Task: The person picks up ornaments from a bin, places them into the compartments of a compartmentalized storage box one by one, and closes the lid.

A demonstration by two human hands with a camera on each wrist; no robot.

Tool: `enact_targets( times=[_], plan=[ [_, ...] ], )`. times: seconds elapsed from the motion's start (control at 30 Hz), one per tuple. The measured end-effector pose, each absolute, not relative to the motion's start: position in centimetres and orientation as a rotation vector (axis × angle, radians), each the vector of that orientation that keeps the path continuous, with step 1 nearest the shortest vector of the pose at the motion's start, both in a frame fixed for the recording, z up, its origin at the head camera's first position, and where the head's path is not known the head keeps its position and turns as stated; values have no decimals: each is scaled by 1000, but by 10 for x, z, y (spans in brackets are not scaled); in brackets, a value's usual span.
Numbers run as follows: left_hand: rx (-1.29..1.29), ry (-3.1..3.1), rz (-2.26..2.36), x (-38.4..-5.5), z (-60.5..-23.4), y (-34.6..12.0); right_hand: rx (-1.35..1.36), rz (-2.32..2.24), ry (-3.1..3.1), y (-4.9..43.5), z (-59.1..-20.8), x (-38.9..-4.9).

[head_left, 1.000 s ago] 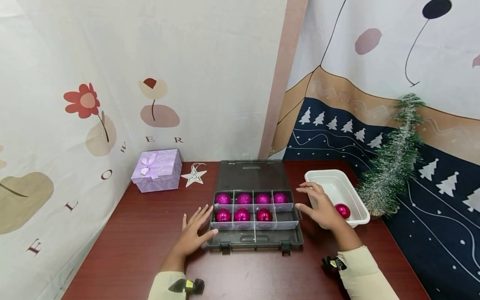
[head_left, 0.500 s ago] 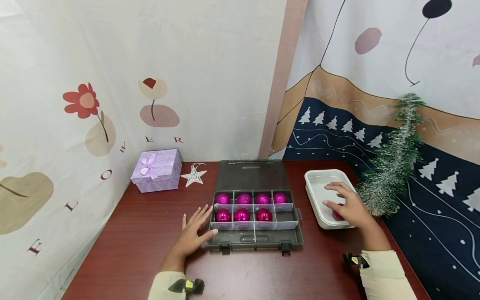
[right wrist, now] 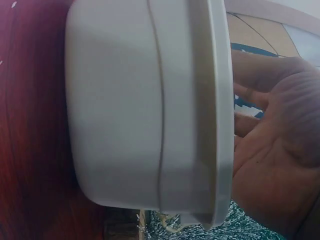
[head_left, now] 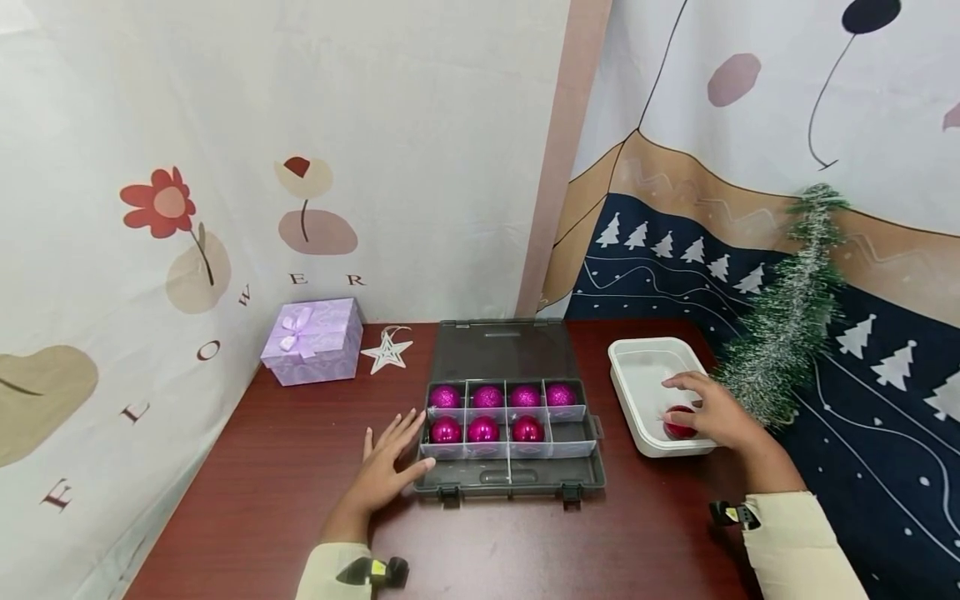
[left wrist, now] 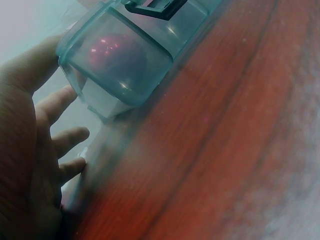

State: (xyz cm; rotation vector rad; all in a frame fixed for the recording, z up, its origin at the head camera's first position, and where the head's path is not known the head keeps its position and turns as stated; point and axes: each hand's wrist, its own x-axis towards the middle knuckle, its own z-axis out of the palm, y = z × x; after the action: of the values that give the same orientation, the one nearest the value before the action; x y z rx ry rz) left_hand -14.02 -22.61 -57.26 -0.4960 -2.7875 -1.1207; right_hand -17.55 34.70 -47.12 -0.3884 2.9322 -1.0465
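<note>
A magenta bauble (head_left: 678, 425) lies in the white plastic tub (head_left: 628, 400). My right hand (head_left: 723, 417) reaches over the tub's right side, thumb at the bauble and forefinger stretched out beyond it; in the right wrist view the tub wall hides the fingertips. My left hand (head_left: 386, 467) rests against the left side of the clear grey divided box (head_left: 472, 475), fingers spread, as the left wrist view also shows. Its lid stands open at the back. Glittery baubles (head_left: 488, 397) fill the back row; three shiny baubles (head_left: 483, 430) sit in the middle row, whose right compartment holds none.
A lilac gift box (head_left: 315, 342) and a white star ornament (head_left: 387, 353) stand at the back left of the brown table (head_left: 300, 467). A small frosted tree (head_left: 787, 333) rises just behind the tub's right side, near the printed curtain.
My right hand has moved from beside the divided box rightward into the tub and down to the bauble, which has shifted slightly left. The left hand has stayed in place.
</note>
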Motion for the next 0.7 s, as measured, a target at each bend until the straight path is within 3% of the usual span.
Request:
enact_targets(
  times=[0.7],
  plan=[
    [-505,-2772,-1129,-140,-574,-226,-204,-790,2901,347,-474,-183]
  ],
)
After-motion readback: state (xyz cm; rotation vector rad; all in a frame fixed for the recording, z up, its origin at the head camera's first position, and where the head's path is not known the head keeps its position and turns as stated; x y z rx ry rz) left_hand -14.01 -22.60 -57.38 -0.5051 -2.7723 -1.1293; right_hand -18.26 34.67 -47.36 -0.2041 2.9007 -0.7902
